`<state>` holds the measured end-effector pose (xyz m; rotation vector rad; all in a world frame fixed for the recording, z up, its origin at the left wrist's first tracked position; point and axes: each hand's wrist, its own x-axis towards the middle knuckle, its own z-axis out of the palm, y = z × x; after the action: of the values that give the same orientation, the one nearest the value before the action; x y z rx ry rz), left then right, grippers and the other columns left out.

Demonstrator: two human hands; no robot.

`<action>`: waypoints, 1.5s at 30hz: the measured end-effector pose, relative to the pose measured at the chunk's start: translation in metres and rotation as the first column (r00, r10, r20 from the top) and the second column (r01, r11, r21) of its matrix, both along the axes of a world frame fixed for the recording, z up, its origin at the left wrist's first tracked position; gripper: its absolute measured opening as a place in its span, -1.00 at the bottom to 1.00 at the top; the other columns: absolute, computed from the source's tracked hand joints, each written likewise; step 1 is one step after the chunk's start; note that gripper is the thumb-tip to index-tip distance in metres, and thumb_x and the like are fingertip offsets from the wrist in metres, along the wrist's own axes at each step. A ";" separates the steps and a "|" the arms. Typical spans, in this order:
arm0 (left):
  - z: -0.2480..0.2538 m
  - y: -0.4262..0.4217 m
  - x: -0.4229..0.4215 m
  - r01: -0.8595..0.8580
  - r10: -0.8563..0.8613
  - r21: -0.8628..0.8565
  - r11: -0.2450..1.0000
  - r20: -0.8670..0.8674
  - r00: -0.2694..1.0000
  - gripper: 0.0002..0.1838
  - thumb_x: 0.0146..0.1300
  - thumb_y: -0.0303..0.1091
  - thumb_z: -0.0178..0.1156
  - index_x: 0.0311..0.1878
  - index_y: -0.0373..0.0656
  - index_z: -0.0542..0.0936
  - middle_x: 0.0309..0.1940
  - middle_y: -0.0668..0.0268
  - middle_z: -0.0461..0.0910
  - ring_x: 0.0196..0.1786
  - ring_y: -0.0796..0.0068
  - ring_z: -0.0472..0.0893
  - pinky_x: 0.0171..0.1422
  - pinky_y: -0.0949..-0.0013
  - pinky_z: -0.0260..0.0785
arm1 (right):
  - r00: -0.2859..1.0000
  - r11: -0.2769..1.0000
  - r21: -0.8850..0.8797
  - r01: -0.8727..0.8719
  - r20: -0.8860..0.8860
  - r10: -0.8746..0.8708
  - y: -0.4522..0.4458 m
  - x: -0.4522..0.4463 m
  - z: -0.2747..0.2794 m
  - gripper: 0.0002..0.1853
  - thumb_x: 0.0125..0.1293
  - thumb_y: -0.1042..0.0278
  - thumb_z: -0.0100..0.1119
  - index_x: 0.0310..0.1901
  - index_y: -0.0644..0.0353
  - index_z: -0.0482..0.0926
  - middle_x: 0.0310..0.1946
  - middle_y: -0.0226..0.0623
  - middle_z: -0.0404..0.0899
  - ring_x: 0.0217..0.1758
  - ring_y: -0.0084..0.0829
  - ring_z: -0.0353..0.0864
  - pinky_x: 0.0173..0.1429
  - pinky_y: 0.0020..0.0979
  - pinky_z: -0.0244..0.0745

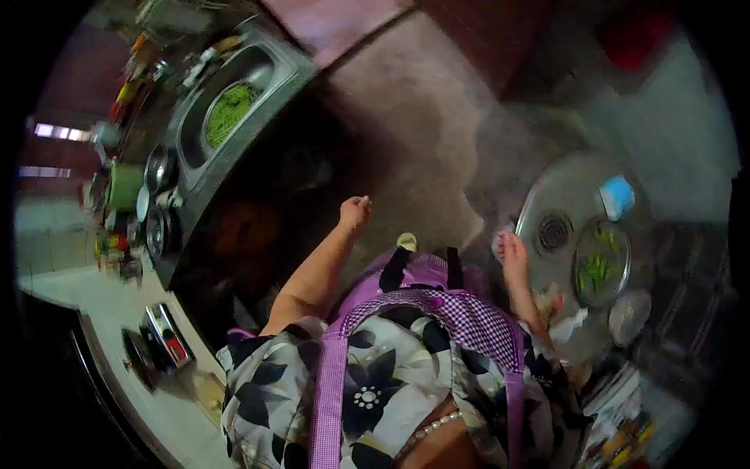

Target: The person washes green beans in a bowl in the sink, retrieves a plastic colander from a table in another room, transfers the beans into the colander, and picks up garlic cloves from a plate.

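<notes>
My left hand (355, 213) is held out over the floor with its fingers curled in; nothing sticks out of it. My right hand (512, 250) hangs by the near edge of a round table (537, 205), its fingers bent. Something pale and translucent (498, 236) shows at those fingers, too blurred to name. On the table lie an oval tray (580, 293) with green pieces (598, 267), like cut vegetables, and a light blue item (617, 197). A dark round trivet or burner (555, 232) sits between the tray and my right hand.
To the left, a counter holds a sink (191, 152) with a heap of chopped greens (230, 113) in a bowl. Metal pots (162, 230) and a green container (125, 186) stand beside it. Below is a gas stove (168, 334). A red thing (634, 39) is at the far right.
</notes>
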<state>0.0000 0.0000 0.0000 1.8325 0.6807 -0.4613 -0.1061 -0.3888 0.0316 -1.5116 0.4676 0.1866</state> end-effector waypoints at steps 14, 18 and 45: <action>0.038 0.138 -0.043 -0.700 0.684 -0.286 0.654 -0.172 0.709 -0.64 0.26 0.00 -0.06 -0.51 -0.05 0.38 -0.73 0.47 0.30 -0.71 0.60 0.21 -0.67 0.47 -0.01 | 0.698 0.595 0.424 -0.682 0.137 0.702 0.307 0.264 0.099 -0.75 0.31 0.21 -0.04 -0.32 0.24 0.47 -0.54 -0.43 0.39 -0.47 -0.62 0.35 -0.39 -0.55 0.28; 0.045 0.171 -0.050 -0.830 0.844 -0.353 0.433 -0.166 0.511 -0.62 0.27 0.04 -0.10 -0.56 0.02 0.28 -0.75 0.51 0.21 -0.72 0.65 0.16 -0.68 0.51 -0.06 | 0.702 0.367 0.787 -0.497 0.116 0.703 0.399 0.355 0.086 -0.74 0.32 0.18 -0.08 -0.30 0.24 0.44 -0.48 -0.32 0.43 -0.39 -0.44 0.43 -0.32 -0.45 0.37; 0.171 0.372 0.124 -0.681 0.990 -0.732 0.039 0.122 -0.074 -0.69 0.33 -0.09 -0.09 -0.47 -0.04 0.25 -0.71 0.49 0.09 -0.69 0.70 0.08 -0.67 0.60 -0.10 | 0.753 0.115 0.992 0.048 -0.112 0.649 0.755 0.537 -0.003 -0.79 0.21 0.33 -0.01 -0.30 0.35 0.47 -0.31 -0.12 0.51 -0.18 -0.26 0.49 -0.06 -0.27 0.48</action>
<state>0.1243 0.3716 0.1709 0.5372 1.0121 0.9117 0.4313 0.3661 0.0289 -0.1121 0.2959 1.1213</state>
